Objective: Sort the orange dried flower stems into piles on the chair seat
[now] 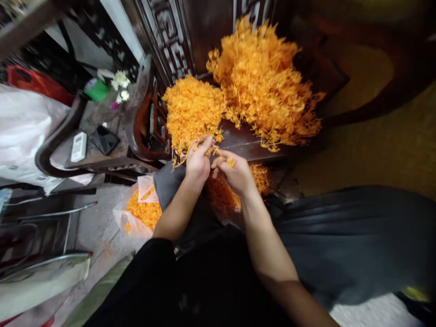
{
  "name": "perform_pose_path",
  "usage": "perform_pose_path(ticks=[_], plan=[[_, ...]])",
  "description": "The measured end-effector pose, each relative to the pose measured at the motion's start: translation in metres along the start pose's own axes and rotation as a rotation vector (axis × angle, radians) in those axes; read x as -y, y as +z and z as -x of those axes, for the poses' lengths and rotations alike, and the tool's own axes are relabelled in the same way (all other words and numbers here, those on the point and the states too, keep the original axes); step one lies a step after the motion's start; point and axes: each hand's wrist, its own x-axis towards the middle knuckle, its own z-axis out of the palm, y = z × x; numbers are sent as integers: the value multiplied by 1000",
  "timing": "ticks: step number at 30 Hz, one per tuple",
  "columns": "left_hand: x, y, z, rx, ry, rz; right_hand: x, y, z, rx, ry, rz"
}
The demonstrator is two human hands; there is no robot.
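Observation:
My left hand (pixel 198 163) is closed round a few thin orange stalks (pixel 184 160), which look like cordyceps mushrooms. Their loose ends trail out to the left. Close beside it, my right hand (pixel 235 171) has its fingers bent, with a small orange piece (pixel 230 161) between them. Just beyond my left hand lies a pile of short orange tops (pixel 194 109). A larger, taller heap of long orange stalks (pixel 264 86) rises behind on the dark wooden seat (pixel 238 141). Under my hands, more stringy orange pieces (pixel 260 177) sit low down, partly hidden by my right wrist.
A plastic bag (pixel 119 215) of orange pieces stands on the floor at left. On a wooden side table (pixel 93 113) are a white remote (pixel 79 146), a dark phone-like object (pixel 104 139) and white flowers (pixel 121 81). Carved chair arms (pixel 141 131) border the seat.

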Motion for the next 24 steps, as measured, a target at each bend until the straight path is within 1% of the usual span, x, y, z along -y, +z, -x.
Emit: perform_pose_path(ticks=[3, 7, 9, 10, 12, 14, 16, 17, 19, 22, 24], plan=[[9, 3, 3, -6, 33, -10, -4, -1, -2, -71, -107, 85], [20, 7, 8, 27, -47, -28, -2, -1, -4, -149, -226, 287], [22, 4, 5, 34, -37, -51, 1, -1, -2, -158, -280, 351], [21, 2, 1, 22, -19, -66, 1, -1, 0, -139, -294, 364], [14, -6, -10, -46, 14, -74, 3, -1, 5, -56, -272, 343], [3, -14, -21, -122, 40, -52, 5, 1, 12, 55, -177, 282], [-8, -18, -25, -140, 69, -31, 8, 1, 18, 132, -68, 239], [-12, -18, -24, -117, 77, -30, 10, 1, 19, 144, -32, 233], [-17, -16, -16, -28, 46, -42, 14, -3, 19, 111, -5, 237], [-17, -13, -1, 104, -75, -121, 17, -15, 14, -14, -22, 261], [-17, -15, 4, 168, -116, -202, 16, -25, 11, -111, -68, 237]])
